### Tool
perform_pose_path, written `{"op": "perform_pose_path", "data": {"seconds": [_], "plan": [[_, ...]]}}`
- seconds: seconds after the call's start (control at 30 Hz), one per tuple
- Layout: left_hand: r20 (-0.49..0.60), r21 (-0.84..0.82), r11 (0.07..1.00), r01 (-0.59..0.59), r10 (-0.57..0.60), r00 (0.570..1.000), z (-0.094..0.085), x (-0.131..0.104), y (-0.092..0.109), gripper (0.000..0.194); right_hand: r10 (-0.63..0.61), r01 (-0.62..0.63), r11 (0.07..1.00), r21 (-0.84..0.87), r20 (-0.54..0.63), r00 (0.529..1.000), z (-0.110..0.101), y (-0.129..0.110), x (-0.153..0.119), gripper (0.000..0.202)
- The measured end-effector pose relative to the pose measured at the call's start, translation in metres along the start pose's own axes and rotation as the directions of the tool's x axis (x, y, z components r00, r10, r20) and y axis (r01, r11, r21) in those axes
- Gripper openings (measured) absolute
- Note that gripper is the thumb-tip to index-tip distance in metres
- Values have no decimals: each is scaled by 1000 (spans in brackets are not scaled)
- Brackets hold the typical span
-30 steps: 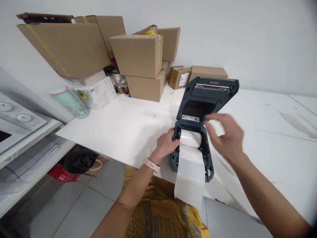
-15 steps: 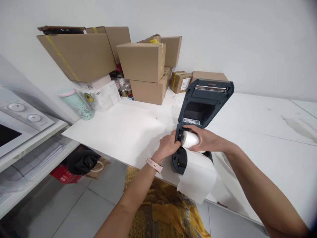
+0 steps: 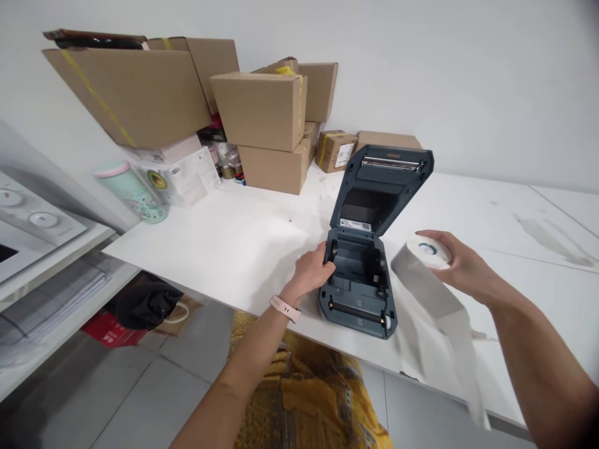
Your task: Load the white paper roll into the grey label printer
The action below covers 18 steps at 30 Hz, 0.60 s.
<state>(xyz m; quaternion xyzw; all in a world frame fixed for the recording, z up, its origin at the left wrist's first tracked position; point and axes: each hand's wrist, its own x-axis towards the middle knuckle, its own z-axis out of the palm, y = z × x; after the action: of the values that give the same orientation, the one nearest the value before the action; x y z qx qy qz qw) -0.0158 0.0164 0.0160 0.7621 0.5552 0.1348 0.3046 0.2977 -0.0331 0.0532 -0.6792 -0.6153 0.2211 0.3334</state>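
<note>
A dark blue-grey label printer [image 3: 358, 249] stands on the white table with its lid [image 3: 381, 187] raised, and its roll bay shows no roll inside. My left hand [image 3: 312, 274] grips the printer's left side wall, thumb over the edge. To the right of the printer, my right hand [image 3: 463, 265] is closed around a white label roll [image 3: 425, 249], its cardboard core facing up. A long loose strip [image 3: 449, 312] unwinds from the roll and hangs down past the table's front edge.
Cardboard boxes [image 3: 262, 112] are stacked at the back by the wall. A mint tumbler [image 3: 135, 193] and a white box [image 3: 187, 178] stand at the back left. Further left, a white microwave [image 3: 42, 231] sits on a shelf. The table's front edge runs close to my body.
My right hand has lifted the label roll out of the printer and carried it to the right, the loose strip trailing. My left hand remains on the printer's left side.
</note>
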Motion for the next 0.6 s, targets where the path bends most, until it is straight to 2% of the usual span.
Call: {"op": "perform_pose_path", "data": {"seconds": [0.07,0.17,0.27,0.37,0.43,0.5,0.53,0.6], "plan": [[-3,-2,1000,2,-2,1000,1,0,-1,69,27,-26,999,-29,21,999,13,15,5,57],[-7,-7,1000,-2,2,1000,2,1,-2,68,16,-9,994,-112,59,998,29,28,9,61],[-11,-21,1000,-15,14,1000,2,1,-2,67,-7,17,995,-102,103,995,32,32,9,69],[-17,-26,999,-23,23,1000,2,1,-3,65,-4,-5,997,71,125,992,15,42,5,74],[-17,-28,999,-19,19,1000,2,1,-3,66,58,-71,981,178,76,995,-4,56,1,63],[-16,-35,999,-17,16,1000,2,1,-3,67,104,-113,972,204,55,993,-19,71,-3,45],[-15,-37,999,-16,16,1000,2,1,-3,67,108,-121,975,188,82,991,-24,78,-6,39],[-11,-41,999,-15,15,1000,2,2,-3,67,102,-133,983,123,230,968,-27,82,-12,39]]}}
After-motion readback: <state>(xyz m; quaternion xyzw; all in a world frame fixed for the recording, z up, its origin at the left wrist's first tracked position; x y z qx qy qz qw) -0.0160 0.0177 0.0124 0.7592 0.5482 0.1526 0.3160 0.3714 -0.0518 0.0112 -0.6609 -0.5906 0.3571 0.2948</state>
